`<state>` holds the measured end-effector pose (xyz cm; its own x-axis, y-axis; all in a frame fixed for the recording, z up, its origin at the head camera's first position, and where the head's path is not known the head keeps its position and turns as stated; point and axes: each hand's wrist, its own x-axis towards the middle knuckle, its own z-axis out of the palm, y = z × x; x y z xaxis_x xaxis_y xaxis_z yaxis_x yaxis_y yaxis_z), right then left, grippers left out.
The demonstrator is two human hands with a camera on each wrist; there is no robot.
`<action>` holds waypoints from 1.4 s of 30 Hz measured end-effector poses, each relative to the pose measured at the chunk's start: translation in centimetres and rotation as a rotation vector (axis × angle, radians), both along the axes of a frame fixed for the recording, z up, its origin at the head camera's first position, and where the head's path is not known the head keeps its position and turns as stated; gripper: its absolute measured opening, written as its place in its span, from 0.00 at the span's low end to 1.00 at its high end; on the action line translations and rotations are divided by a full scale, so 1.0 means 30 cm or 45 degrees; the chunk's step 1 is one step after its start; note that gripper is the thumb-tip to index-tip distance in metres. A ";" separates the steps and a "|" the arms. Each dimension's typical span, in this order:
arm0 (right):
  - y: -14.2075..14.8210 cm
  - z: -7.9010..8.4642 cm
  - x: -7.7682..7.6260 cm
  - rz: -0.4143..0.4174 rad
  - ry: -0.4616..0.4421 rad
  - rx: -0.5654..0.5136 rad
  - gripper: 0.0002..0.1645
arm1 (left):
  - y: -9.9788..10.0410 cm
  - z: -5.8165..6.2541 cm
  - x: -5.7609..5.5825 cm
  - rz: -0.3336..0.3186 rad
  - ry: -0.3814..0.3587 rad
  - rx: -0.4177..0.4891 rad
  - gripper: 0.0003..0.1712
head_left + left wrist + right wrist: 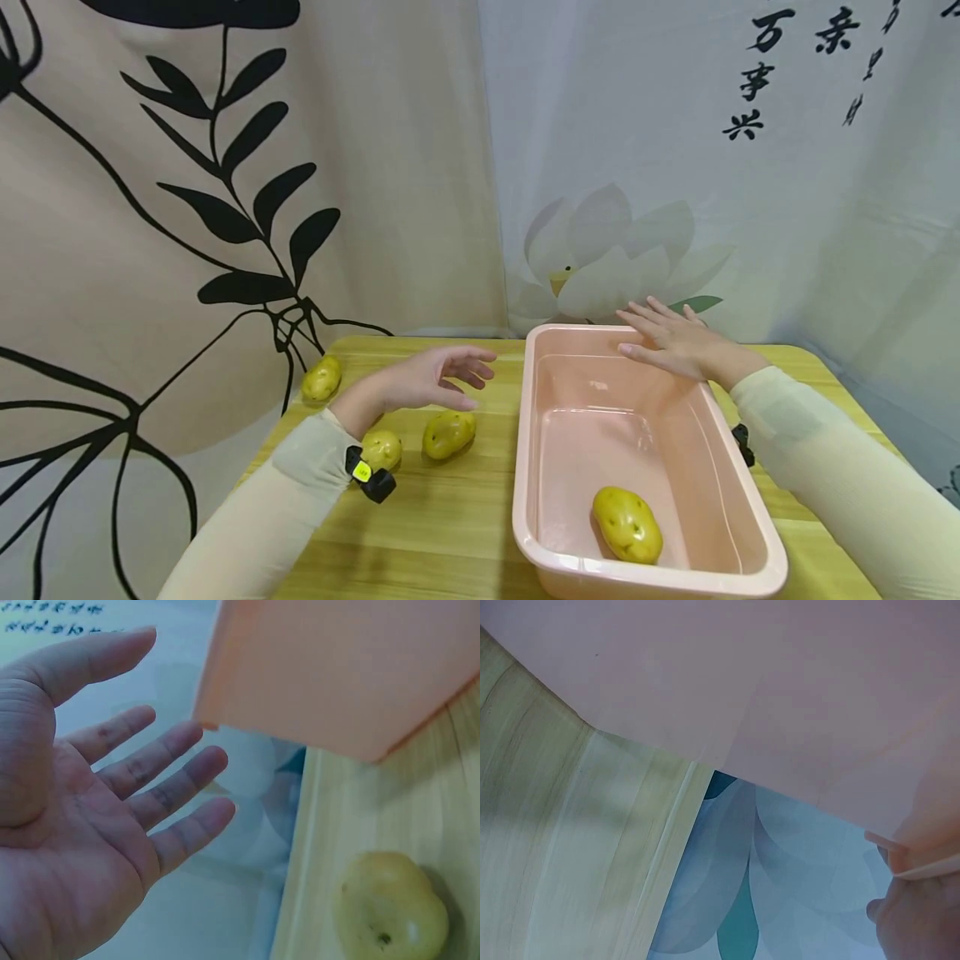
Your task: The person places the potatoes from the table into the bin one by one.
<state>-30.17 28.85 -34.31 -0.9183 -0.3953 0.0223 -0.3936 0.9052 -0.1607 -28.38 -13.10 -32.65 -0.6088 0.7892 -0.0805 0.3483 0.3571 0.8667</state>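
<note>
My left hand (431,379) hovers over the table left of a pink plastic basin (527,433), palm facing it, fingers loosely spread and holding nothing. Just below it lies a yellow potato (448,433), which the left wrist view also shows. A second potato (381,450) is partly covered by the left wrist, and a third potato (321,379) lies near the table's far left edge. Inside the basin, one potato (627,525) sits at the near end. My right hand (671,342) rests on the basin's far right corner with extended fingers; the right wrist view catches only part of it (922,922).
The wooden table (450,533) carries the basin on its right half. Behind it hangs a pale curtain (405,167) printed with dark leaves, a lotus flower and writing. A black band with a small device (369,475) is strapped to the left wrist.
</note>
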 end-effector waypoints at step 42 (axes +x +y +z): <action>0.004 -0.009 -0.003 -0.004 0.008 0.002 0.46 | 0.010 -0.444 -0.028 0.493 0.517 -0.294 0.40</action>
